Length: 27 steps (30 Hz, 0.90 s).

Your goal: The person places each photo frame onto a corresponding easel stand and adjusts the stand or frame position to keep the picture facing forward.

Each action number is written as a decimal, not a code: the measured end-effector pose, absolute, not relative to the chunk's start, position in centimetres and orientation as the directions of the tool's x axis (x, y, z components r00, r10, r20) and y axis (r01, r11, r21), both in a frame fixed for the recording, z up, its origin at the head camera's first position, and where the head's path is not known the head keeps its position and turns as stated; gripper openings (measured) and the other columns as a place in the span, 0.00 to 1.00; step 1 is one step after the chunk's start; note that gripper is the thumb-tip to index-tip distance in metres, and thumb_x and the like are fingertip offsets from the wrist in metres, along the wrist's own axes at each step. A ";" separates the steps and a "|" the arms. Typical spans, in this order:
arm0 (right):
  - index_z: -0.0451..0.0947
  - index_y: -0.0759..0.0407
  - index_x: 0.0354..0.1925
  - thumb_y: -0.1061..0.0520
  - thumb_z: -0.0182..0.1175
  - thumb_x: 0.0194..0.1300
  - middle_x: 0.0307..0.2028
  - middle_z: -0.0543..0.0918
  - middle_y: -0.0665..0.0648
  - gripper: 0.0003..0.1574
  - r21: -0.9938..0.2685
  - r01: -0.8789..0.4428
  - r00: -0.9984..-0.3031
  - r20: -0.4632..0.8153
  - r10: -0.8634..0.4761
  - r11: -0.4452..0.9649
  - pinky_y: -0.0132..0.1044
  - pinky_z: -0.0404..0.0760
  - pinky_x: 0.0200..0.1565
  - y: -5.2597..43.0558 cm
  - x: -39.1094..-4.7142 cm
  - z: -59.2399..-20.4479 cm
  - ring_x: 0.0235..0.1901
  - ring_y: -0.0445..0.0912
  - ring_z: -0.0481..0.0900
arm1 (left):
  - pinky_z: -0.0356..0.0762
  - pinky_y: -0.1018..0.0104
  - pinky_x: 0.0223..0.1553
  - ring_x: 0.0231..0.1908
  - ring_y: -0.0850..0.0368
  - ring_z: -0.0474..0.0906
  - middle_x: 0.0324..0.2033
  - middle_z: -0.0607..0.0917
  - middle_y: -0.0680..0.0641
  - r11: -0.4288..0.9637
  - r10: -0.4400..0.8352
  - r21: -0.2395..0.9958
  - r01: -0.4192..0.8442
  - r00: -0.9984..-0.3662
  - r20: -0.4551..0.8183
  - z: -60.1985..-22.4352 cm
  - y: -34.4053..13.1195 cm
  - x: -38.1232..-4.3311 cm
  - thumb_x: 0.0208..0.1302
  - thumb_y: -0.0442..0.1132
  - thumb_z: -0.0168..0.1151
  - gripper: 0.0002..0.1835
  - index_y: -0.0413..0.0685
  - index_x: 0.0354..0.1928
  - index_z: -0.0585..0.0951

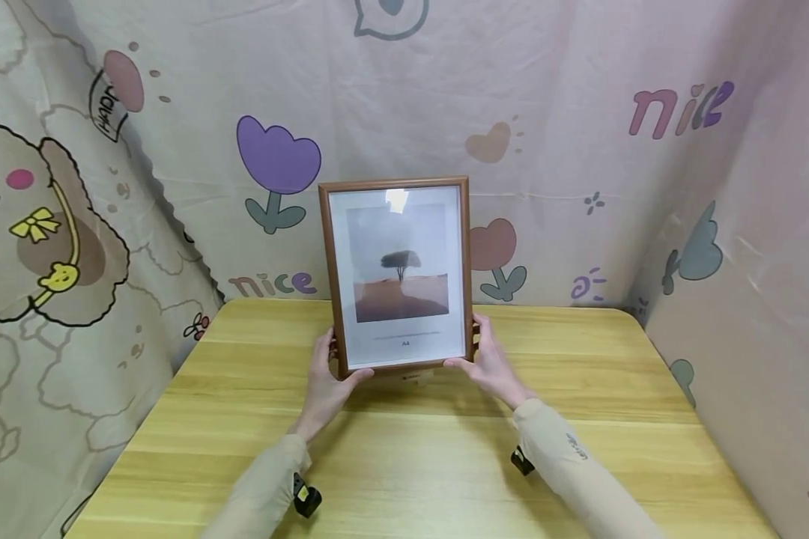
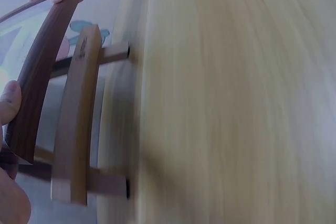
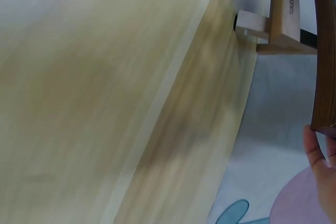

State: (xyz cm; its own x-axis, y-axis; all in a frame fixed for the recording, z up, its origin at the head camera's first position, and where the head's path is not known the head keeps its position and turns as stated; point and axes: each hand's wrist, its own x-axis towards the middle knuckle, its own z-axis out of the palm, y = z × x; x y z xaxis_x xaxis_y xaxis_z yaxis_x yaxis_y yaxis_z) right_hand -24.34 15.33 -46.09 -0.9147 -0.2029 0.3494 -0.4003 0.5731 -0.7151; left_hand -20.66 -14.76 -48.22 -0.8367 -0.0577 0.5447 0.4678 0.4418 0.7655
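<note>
A brown-framed picture of a lone tree (image 1: 401, 269) stands nearly upright between both hands. At its lower left corner my left hand (image 1: 328, 385) grips the frame, thumb on the front edge and fingers behind. My right hand (image 1: 494, 370) grips the lower right corner the same way. Below and behind the picture frame is a light wooden stand (image 2: 77, 119) with a front bar and feet on the table; in the head view the frame hides most of it. A gap shows between the frame's bottom edge and the bar in the left wrist view. The frame's back is hidden.
The wood-grain table (image 1: 431, 464) spreads out in front of the stand. A patterned cloth (image 1: 553, 187) hangs behind the table's far edge, and further cloth hangs at both sides. Black wrist cameras (image 1: 306, 497) sit on both sleeves.
</note>
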 end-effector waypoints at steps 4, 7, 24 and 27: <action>0.50 0.70 0.73 0.53 0.78 0.49 0.72 0.60 0.74 0.66 -0.712 -0.406 -0.912 0.350 -0.212 0.573 0.60 0.60 0.74 14.2 -24.8 -46.6 0.72 0.68 0.62 | 0.65 0.84 0.58 0.55 0.50 0.72 0.60 0.74 0.36 0.447 -0.073 0.759 0.474 -0.826 0.559 -48.6 -15.8 -20.9 0.43 0.33 0.82 0.54 0.38 0.74 0.62; 0.50 0.70 0.73 0.55 0.78 0.49 0.70 0.62 0.74 0.65 -0.713 -0.426 -0.903 0.368 -0.220 0.557 0.59 0.63 0.73 13.4 -25.1 -46.9 0.70 0.67 0.64 | 0.65 0.85 0.58 0.55 0.52 0.72 0.59 0.74 0.36 0.450 -0.094 0.762 0.466 -0.824 0.559 -48.9 -16.5 -21.0 0.42 0.32 0.83 0.54 0.38 0.73 0.63; 0.51 0.73 0.72 0.55 0.78 0.49 0.69 0.63 0.74 0.64 -0.687 -0.478 -0.876 0.423 -0.232 0.547 0.58 0.62 0.74 10.8 -25.7 -48.5 0.71 0.67 0.64 | 0.61 0.87 0.60 0.58 0.50 0.71 0.61 0.73 0.37 0.483 -0.133 0.771 0.415 -0.836 0.533 -50.2 -18.7 -20.9 0.44 0.31 0.82 0.53 0.37 0.73 0.63; 0.52 0.73 0.72 0.56 0.79 0.48 0.68 0.64 0.74 0.65 -0.687 -0.490 -0.868 0.441 -0.229 0.536 0.58 0.64 0.73 10.6 -25.7 -48.9 0.69 0.67 0.66 | 0.61 0.88 0.60 0.59 0.49 0.71 0.62 0.73 0.37 0.480 -0.122 0.770 0.420 -0.838 0.532 -50.3 -19.0 -20.9 0.45 0.33 0.81 0.53 0.38 0.73 0.62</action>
State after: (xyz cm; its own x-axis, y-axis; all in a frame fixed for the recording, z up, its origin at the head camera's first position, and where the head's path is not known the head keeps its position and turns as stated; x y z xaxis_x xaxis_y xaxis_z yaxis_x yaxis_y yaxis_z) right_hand -25.74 10.60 -48.90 -0.8680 -0.2289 0.4407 -0.4903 0.5365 -0.6869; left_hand -20.91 -18.98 -50.31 -0.8376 -0.1220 0.5325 0.4197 0.4802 0.7702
